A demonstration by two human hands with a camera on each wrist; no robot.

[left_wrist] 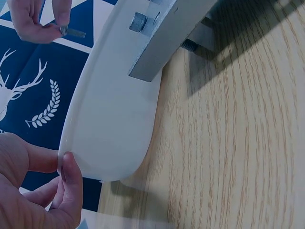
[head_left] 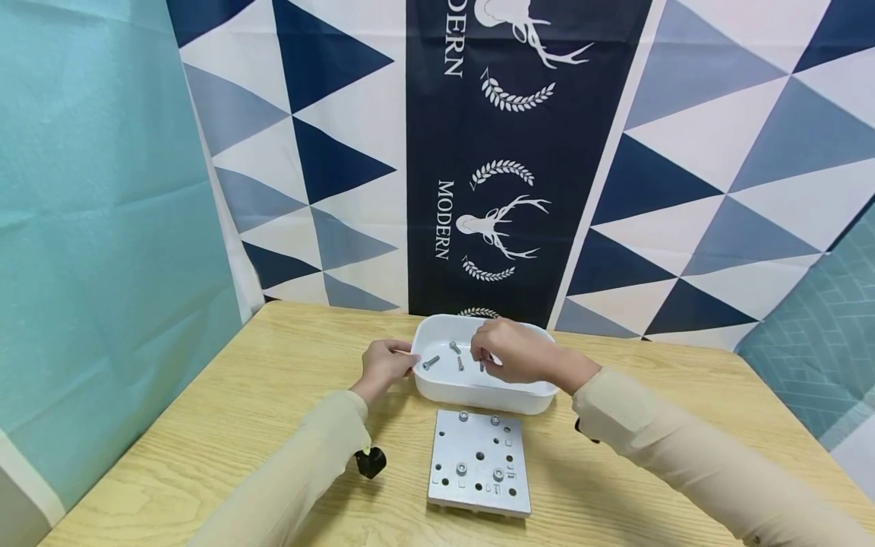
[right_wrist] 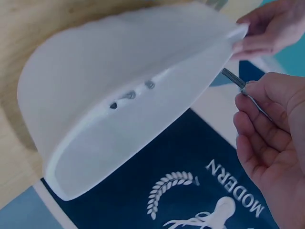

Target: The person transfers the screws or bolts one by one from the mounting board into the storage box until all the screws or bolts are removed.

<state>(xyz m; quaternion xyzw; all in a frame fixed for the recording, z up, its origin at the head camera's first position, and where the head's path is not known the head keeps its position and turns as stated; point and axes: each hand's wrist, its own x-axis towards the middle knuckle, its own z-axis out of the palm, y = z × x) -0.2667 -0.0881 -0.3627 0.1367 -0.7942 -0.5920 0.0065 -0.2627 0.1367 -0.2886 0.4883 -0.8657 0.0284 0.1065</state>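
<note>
A white plastic tray stands on the table, several silver socket-head bolts lying inside it. At its left end my left hand pinches the rim between thumb and fingers. My right hand is over the tray, pinching one bolt by its head between thumb and fingertip; the threaded shank sticks out. Nearer to me lies a silver metal plate with several holes. Bolts sit in some of these holes, and in the left wrist view a threaded end protrudes beneath the plate.
The wooden table extends to both sides of the tray. Behind it hangs a patterned cloth with triangles and deer heads; a teal curtain is on the left. A black wrist device is under the left sleeve.
</note>
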